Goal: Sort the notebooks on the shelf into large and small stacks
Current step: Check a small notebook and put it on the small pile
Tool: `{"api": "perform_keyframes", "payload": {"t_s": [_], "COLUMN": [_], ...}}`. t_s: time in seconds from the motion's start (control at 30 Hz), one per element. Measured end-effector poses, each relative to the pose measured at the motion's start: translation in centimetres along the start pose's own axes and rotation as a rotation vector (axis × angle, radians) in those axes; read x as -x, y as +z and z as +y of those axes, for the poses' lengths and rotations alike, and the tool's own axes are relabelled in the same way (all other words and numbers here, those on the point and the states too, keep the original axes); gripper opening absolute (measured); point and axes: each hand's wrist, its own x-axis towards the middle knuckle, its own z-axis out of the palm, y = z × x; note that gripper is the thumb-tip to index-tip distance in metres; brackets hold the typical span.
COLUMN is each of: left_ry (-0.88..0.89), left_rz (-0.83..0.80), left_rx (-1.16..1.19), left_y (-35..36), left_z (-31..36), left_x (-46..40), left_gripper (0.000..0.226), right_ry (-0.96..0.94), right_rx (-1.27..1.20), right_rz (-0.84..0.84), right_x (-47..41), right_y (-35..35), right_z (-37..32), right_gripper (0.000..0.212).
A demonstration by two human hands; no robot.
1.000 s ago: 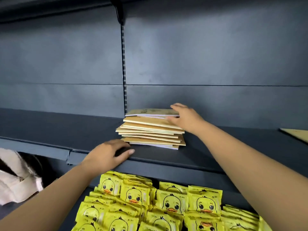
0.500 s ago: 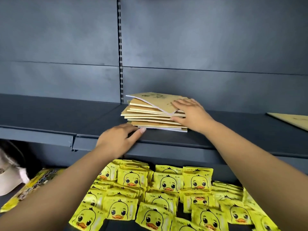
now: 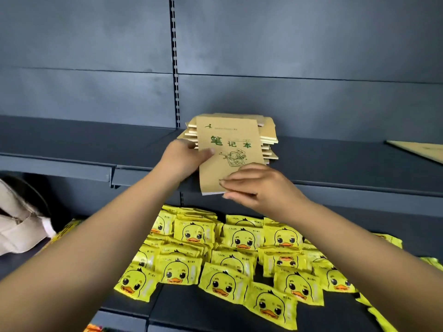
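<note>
Gripping notebook point(image 3: 230, 149) | left hand point(image 3: 182, 156) left edge | right hand point(image 3: 254, 185) lower corner

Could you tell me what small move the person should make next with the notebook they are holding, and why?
Probably carry the notebook right and set it down by the lone notebook at the shelf's far right. Both the left hand and right hand grip it clear of the stack, so it only needs placing, provided the sizes match.

I see matt kraft-paper covers on the held notebook point(image 3: 230, 152) and the stack point(image 3: 267, 130) behind it, a matt painted metal shelf point(image 3: 84, 140), and glossy plastic duck packets point(image 3: 225, 281) nearer.
</note>
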Motion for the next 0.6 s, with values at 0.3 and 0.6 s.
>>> {"api": "perform_keyframes", "payload": {"t_s": [0.3, 0.6], "left_ry": [0.088, 0.075], "left_rz": [-0.016, -0.005], "left_rx": [0.460, 0.579], "left_y": [1.4, 4.2], "left_z": [0.1, 3.2], "left_x": [1.9, -0.4], "left_gripper": [0.015, 0.007], "right_ry": [0.899, 1.125], "right_rx": [-0.550, -1.009], "right_rz": [0.193, 0.418], "right_x": [0.6, -0.1], "right_y": [-3.7, -5.5], "right_z": [1.6, 4.0], "right_gripper": [0.028, 0.013]}}
